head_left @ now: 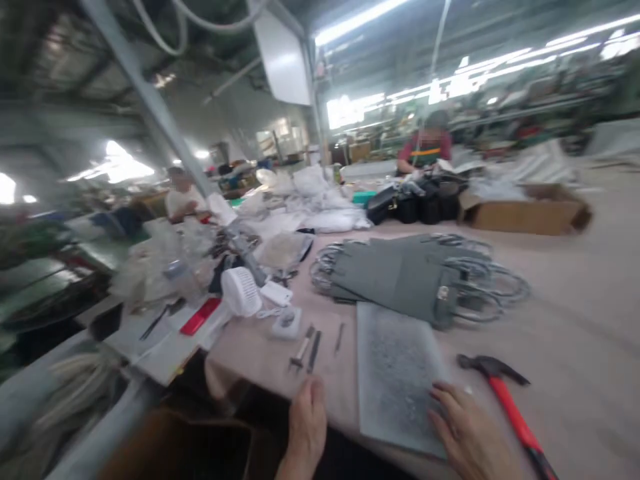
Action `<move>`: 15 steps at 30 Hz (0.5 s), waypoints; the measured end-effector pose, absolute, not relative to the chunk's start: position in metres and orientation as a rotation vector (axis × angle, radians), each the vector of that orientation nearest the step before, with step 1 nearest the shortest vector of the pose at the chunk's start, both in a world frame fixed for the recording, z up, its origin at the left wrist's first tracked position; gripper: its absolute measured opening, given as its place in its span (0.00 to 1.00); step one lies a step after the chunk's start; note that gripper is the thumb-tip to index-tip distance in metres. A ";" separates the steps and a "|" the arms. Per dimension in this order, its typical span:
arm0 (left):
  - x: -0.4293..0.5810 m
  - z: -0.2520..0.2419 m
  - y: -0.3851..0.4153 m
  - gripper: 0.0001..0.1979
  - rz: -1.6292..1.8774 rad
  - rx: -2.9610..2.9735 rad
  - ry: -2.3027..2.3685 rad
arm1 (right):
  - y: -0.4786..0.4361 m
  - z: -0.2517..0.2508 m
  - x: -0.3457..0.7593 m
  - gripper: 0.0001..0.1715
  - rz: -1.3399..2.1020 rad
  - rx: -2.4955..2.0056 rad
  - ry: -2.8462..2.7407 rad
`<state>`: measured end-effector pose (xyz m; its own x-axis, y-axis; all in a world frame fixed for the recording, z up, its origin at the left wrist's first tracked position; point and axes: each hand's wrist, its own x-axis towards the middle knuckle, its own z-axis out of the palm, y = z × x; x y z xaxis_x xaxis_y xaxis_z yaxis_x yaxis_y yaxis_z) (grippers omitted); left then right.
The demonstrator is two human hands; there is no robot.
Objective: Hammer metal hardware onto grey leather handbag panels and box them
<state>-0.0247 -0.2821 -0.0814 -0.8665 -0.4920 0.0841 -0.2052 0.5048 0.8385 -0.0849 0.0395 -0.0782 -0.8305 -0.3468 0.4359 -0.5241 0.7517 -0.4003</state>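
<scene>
My left hand (309, 417) is at the near edge of the table with its fingers curled in. Whatever it may hold is hidden. Just beyond it lie a pronged metal tool (301, 350), a dark metal rod (315, 352) and a thin pointed tool (339, 339). My right hand (463, 423) is open, its fingers spread over the right edge of a worn grey translucent mat (395, 373). To its right lies a claw hammer (507, 393) with a red handle. Behind the mat is a fanned stack of grey bag pieces (400, 273) with corded loops.
A white fan (241, 292), a small white box (287, 323) and a red packet (201, 316) are on the left. Further back stand dark bags (420, 203), white plastic wrapping (320, 193) and a cardboard box (530, 212). Two people sit working in the background.
</scene>
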 end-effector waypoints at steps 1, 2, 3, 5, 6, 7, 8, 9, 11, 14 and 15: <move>-0.040 -0.086 -0.278 0.26 -1.209 0.488 -2.469 | 0.045 -0.078 -0.086 0.18 0.722 0.613 -2.643; -0.056 -0.092 -0.274 0.25 -1.105 0.397 -2.491 | 0.048 -0.077 -0.088 0.19 0.720 0.544 -2.664; -0.070 -0.098 -0.271 0.24 -0.990 0.318 -2.507 | 0.050 -0.075 -0.091 0.19 0.732 0.480 -2.680; -0.094 -0.111 -0.267 0.23 -0.766 0.183 -2.526 | 0.052 -0.068 -0.102 0.19 0.782 0.381 -2.712; -0.103 -0.119 -0.266 0.22 -0.671 0.110 -2.532 | 0.053 -0.063 -0.109 0.19 0.813 0.345 -2.731; -0.110 -0.126 -0.265 0.21 -0.588 0.040 -2.534 | 0.054 -0.058 -0.118 0.19 0.846 0.309 -2.752; -0.114 -0.134 -0.264 0.20 -0.517 -0.015 -2.525 | 0.055 -0.052 -0.129 0.19 0.883 0.260 -2.771; -0.116 -0.140 -0.264 0.19 -0.460 -0.050 -2.512 | 0.057 -0.046 -0.141 0.18 0.918 0.194 -2.783; -0.116 -0.150 -0.266 0.17 -0.385 -0.063 -2.477 | 0.060 -0.036 -0.170 0.18 0.960 0.017 -2.767; -0.113 -0.156 -0.268 0.16 -0.354 -0.074 -2.438 | 0.071 -0.026 -0.217 0.26 0.911 -0.237 -2.685; -0.113 -0.156 -0.269 0.15 -0.356 -0.086 -2.433 | 0.076 -0.024 -0.231 0.29 0.890 -0.305 -2.661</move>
<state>-0.1129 -0.2686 -0.1565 -0.7745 -0.0296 0.6318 0.1525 0.9607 0.2321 -0.2315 0.0756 -0.0237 -0.9266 0.2977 0.2296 0.0998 0.7835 -0.6133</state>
